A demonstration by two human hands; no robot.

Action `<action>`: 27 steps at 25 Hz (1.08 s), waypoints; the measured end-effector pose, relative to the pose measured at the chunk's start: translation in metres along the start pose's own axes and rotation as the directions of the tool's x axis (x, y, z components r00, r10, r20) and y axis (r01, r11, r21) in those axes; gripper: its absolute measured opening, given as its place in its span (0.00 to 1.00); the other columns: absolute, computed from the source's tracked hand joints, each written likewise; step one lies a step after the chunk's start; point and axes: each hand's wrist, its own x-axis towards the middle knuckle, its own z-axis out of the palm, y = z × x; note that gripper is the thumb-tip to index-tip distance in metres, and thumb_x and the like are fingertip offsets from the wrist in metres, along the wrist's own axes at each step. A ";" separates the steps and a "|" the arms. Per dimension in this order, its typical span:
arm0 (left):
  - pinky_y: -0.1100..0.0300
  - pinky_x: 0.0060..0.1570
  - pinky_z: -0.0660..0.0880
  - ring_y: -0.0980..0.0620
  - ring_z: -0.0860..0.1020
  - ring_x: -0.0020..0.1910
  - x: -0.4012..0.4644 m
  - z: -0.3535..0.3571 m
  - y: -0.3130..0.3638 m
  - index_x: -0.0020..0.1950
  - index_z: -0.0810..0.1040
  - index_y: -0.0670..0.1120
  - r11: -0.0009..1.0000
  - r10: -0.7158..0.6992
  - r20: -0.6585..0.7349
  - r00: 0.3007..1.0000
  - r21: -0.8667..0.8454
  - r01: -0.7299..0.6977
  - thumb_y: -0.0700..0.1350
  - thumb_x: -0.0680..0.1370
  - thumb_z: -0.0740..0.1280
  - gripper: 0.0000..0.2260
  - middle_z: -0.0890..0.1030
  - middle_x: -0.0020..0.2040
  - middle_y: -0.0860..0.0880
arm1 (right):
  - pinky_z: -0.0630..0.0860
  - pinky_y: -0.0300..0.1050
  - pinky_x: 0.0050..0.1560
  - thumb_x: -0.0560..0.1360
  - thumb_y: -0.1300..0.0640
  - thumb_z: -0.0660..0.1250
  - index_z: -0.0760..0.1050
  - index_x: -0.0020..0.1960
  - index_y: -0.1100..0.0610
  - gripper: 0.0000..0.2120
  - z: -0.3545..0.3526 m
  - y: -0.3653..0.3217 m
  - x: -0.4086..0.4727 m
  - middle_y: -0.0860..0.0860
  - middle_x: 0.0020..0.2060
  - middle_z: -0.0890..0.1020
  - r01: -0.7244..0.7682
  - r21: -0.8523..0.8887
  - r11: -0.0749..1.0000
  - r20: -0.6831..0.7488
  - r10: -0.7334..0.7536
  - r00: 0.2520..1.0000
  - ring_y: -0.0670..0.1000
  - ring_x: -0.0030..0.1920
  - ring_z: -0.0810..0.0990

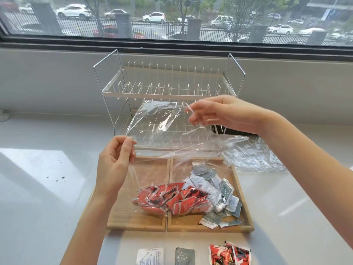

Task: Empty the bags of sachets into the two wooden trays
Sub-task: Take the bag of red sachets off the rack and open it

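Note:
A clear plastic bag hangs above two wooden trays, its mouth pulled open. My left hand pinches the near edge of the mouth and my right hand pinches the far edge. Red sachets fill the bottom of the bag, which rests over the left tray and the divide between the trays. The right tray holds several grey and white sachets.
A white two-tier dish rack stands behind the trays by the window. An empty crumpled clear bag lies right of the rack. On the counter in front lie a white sachet, a grey sachet and red sachets.

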 end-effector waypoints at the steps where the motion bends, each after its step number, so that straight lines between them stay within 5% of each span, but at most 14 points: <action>1: 0.74 0.31 0.68 0.62 0.70 0.26 0.000 -0.001 -0.001 0.38 0.73 0.47 1.000 -0.003 -0.007 1.000 -0.005 0.003 0.41 0.78 0.59 0.09 0.74 0.24 0.58 | 0.75 0.34 0.52 0.74 0.48 0.57 0.76 0.56 0.54 0.17 0.000 0.005 -0.001 0.44 0.44 0.84 -0.078 -0.062 0.995 0.045 0.081 0.996 0.42 0.48 0.81; 4: 0.73 0.31 0.68 0.61 0.69 0.27 -0.001 -0.007 -0.004 0.38 0.73 0.48 1.000 -0.014 -0.021 1.000 -0.020 0.014 0.41 0.78 0.58 0.10 0.73 0.25 0.58 | 0.75 0.32 0.48 0.73 0.47 0.59 0.78 0.54 0.54 0.16 -0.001 0.017 -0.007 0.40 0.36 0.82 -0.178 -0.304 0.936 0.167 0.237 0.957 0.38 0.40 0.80; 7: 0.74 0.30 0.68 0.62 0.69 0.26 0.000 -0.010 -0.007 0.39 0.73 0.48 0.999 -0.032 -0.046 0.998 -0.028 0.031 0.42 0.78 0.58 0.10 0.73 0.24 0.59 | 0.70 0.29 0.33 0.73 0.54 0.63 0.78 0.43 0.56 0.07 -0.010 0.008 -0.016 0.42 0.25 0.74 -0.142 -0.216 0.966 0.052 0.157 0.986 0.40 0.27 0.70; 12: 0.74 0.31 0.67 0.62 0.70 0.27 0.001 -0.007 -0.007 0.39 0.73 0.49 0.999 -0.029 -0.039 0.999 -0.025 0.028 0.42 0.78 0.58 0.10 0.74 0.25 0.58 | 0.73 0.42 0.53 0.70 0.48 0.63 0.78 0.45 0.52 0.09 -0.018 0.006 -0.017 0.49 0.40 0.77 -0.042 -0.154 0.987 0.006 0.043 0.999 0.47 0.43 0.75; 15: 0.74 0.31 0.67 0.61 0.69 0.27 0.001 -0.007 -0.007 0.38 0.74 0.50 0.999 -0.032 -0.047 0.998 -0.030 0.031 0.42 0.78 0.58 0.10 0.73 0.25 0.58 | 0.74 0.33 0.49 0.76 0.49 0.58 0.78 0.50 0.50 0.12 -0.013 0.018 -0.017 0.42 0.39 0.80 -0.150 -0.258 0.955 0.082 0.176 0.981 0.42 0.43 0.78; 18: 0.74 0.32 0.68 0.62 0.69 0.27 0.001 -0.009 -0.009 0.38 0.74 0.52 0.999 -0.042 -0.067 0.997 -0.036 0.039 0.43 0.78 0.58 0.11 0.73 0.27 0.56 | 0.73 0.34 0.44 0.75 0.52 0.61 0.78 0.40 0.50 0.10 -0.015 0.021 -0.023 0.43 0.32 0.79 -0.164 -0.312 0.936 0.105 0.206 0.973 0.43 0.37 0.77; 22: 0.75 0.32 0.69 0.63 0.71 0.28 0.001 -0.008 -0.009 0.38 0.73 0.51 0.999 -0.040 -0.059 0.997 -0.027 0.039 0.43 0.78 0.58 0.10 0.74 0.27 0.57 | 0.70 0.30 0.31 0.70 0.53 0.63 0.78 0.39 0.53 0.07 -0.032 -0.001 -0.035 0.44 0.26 0.75 -0.035 -0.068 0.997 -0.116 0.027 0.993 0.41 0.26 0.70; 27: 0.74 0.32 0.69 0.63 0.71 0.28 0.005 -0.004 -0.010 0.39 0.73 0.50 1.000 -0.026 -0.077 0.997 -0.019 0.025 0.43 0.79 0.58 0.10 0.75 0.26 0.58 | 0.79 0.35 0.37 0.76 0.43 0.51 0.78 0.48 0.54 0.20 -0.032 0.007 -0.033 0.45 0.33 0.81 0.060 0.226 0.972 -0.311 0.013 0.950 0.44 0.33 0.78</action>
